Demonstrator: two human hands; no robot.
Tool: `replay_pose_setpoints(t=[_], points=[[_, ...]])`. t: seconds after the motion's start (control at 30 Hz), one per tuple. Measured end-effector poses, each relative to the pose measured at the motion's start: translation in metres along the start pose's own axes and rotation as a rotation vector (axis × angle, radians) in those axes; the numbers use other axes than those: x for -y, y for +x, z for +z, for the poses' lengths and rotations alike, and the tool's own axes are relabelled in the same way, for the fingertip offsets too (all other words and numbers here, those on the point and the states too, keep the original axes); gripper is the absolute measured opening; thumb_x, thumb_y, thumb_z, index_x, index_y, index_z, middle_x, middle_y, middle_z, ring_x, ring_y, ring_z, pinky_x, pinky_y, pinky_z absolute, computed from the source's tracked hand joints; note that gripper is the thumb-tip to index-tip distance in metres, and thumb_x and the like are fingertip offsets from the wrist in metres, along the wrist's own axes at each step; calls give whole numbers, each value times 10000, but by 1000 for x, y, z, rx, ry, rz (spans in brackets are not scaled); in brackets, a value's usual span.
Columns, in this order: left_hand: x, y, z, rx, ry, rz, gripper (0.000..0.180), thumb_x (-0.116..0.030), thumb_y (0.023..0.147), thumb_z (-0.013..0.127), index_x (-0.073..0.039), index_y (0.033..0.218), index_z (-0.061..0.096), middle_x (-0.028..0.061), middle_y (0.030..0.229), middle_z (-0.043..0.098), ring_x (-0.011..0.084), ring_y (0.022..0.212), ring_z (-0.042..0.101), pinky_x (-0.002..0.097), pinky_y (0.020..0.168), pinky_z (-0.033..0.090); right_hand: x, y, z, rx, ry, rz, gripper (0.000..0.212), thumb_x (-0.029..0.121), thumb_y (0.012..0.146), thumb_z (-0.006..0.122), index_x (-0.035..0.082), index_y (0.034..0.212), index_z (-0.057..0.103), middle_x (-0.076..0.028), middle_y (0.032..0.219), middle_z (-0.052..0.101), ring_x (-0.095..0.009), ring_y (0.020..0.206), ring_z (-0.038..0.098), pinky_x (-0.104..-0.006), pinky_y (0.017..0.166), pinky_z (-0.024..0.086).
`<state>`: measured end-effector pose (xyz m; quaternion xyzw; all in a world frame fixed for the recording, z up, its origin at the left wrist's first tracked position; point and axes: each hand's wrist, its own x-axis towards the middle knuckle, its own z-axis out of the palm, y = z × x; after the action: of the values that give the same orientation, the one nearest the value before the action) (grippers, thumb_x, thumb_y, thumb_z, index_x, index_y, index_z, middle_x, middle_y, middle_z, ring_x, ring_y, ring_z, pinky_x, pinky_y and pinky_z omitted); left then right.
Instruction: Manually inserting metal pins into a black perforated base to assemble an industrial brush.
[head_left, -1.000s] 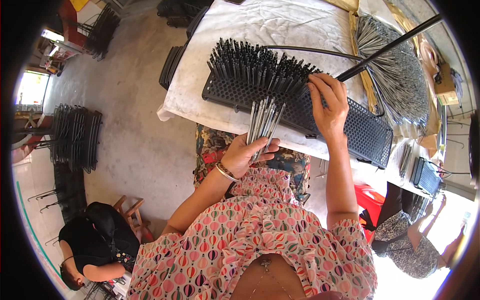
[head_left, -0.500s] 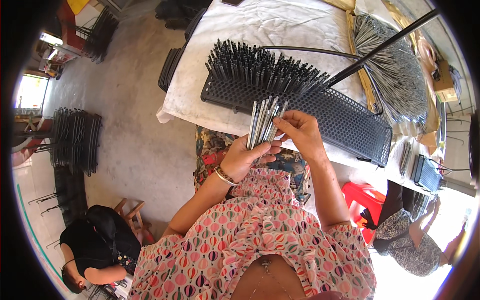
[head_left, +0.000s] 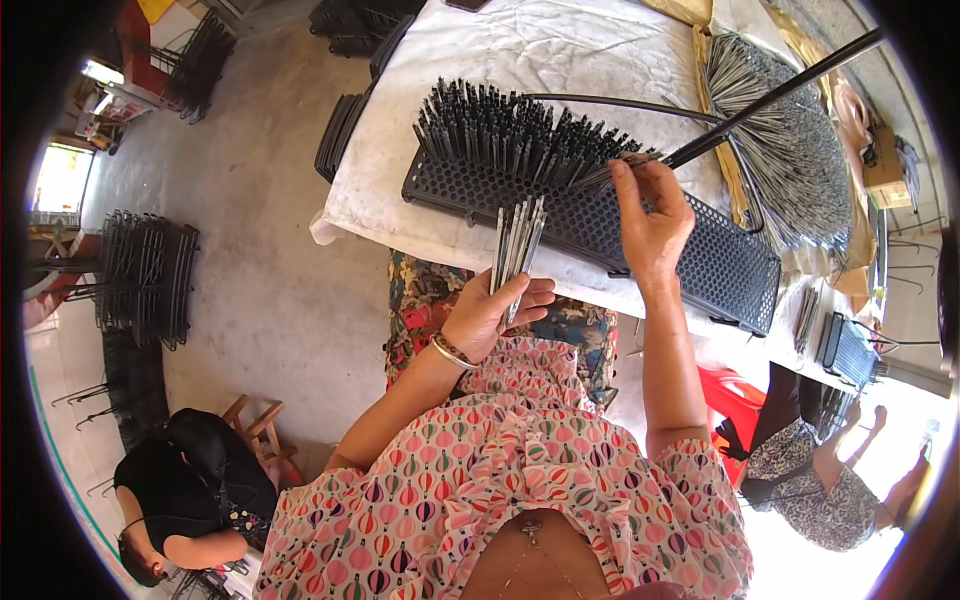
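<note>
My left hand [head_left: 490, 318] is closed around a bundle of thin silvery rods [head_left: 517, 240], whose upper ends fan out above the fingers. My right hand [head_left: 655, 220] reaches over a long black perforated rack [head_left: 715, 255], thumb and fingertips pinched. One or more thin rods [head_left: 594, 180] slant from those fingertips toward the holes; how many, I cannot tell. Dark-tipped rods [head_left: 530, 130] stand upright, closely packed, in the left part of the rack. Its right part shows bare holes.
The rack lies on a white-covered table [head_left: 570, 45]. A black bar [head_left: 775, 95] rises across its far side. A large heap of loose rods [head_left: 785, 150] lies at right. A seated person [head_left: 200, 490] is at lower left, another person [head_left: 815, 485] at lower right, beside a red stool [head_left: 730, 400].
My right hand has left the bundle and moved up and right to the rack, with thin rod or rods at its fingertips. The left hand still holds the bundle, nearly in place.
</note>
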<state>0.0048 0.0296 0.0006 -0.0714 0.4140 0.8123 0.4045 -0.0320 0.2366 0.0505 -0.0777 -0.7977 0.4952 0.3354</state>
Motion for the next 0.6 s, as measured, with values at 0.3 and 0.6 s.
replay_pose_setpoints(t=[0.3, 0.6], points=[[-2, -1, -6, -19, -15, 29, 296, -167, 939, 517, 15, 1172, 527, 151, 1083, 626, 209, 985, 628, 313, 857, 517, 12, 1, 11, -34, -158, -103, 161, 71, 801, 700, -24, 901, 617, -94, 734, 662, -105, 623, 619, -234, 595, 482], [1, 2, -13, 2, 3, 47, 257, -142, 930, 526, 7, 1139, 551, 136, 1059, 632, 200, 979, 624, 323, 878, 508, 7, -4, 17, 18, -213, -186, 187, 60, 792, 698, -25, 931, 606, -123, 759, 661, -161, 635, 651, -270, 582, 506]])
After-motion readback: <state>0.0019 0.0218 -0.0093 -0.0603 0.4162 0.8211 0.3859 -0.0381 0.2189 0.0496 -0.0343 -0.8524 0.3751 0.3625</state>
